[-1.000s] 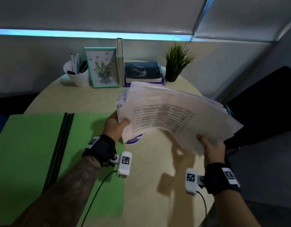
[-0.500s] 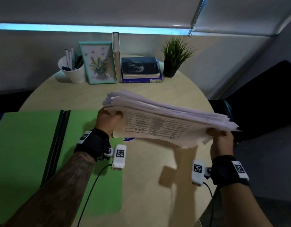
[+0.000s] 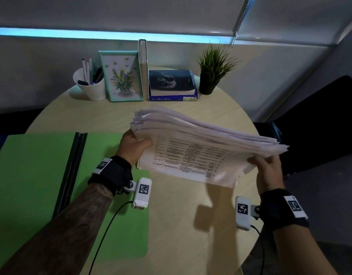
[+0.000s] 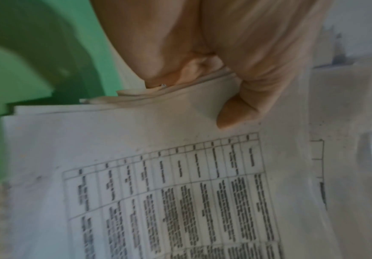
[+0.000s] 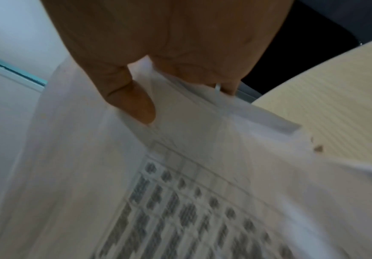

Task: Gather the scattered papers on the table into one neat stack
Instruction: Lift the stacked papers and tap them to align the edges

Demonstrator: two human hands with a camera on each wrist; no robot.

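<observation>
A thick bundle of white printed papers (image 3: pixel 199 143) hangs in the air over the round table, its edges uneven and fanned at the far side. My left hand (image 3: pixel 134 144) grips the bundle's left end, thumb on the top sheet with its table of text (image 4: pixel 180 192). My right hand (image 3: pixel 267 167) holds the right end, thumb pressed on the top sheet (image 5: pixel 202 192) and fingers underneath. In both wrist views the thumb (image 4: pixel 242 112) (image 5: pixel 133 103) lies on paper. The stack tilts so the printed face looks toward me.
An open green folder (image 3: pixel 32 185) covers the table's left side. At the back stand a white pen cup (image 3: pixel 90 86), a framed flower picture (image 3: pixel 121 76), an upright book (image 3: pixel 143 70), stacked books (image 3: pixel 172 85) and a potted plant (image 3: pixel 212 70). A dark chair (image 3: pixel 320 124) sits at the right.
The bundle has tipped from nearly facing me to flatter, then settled lower. Both hands stayed on its ends and drew slightly apart; the right hand moved outward to the right.
</observation>
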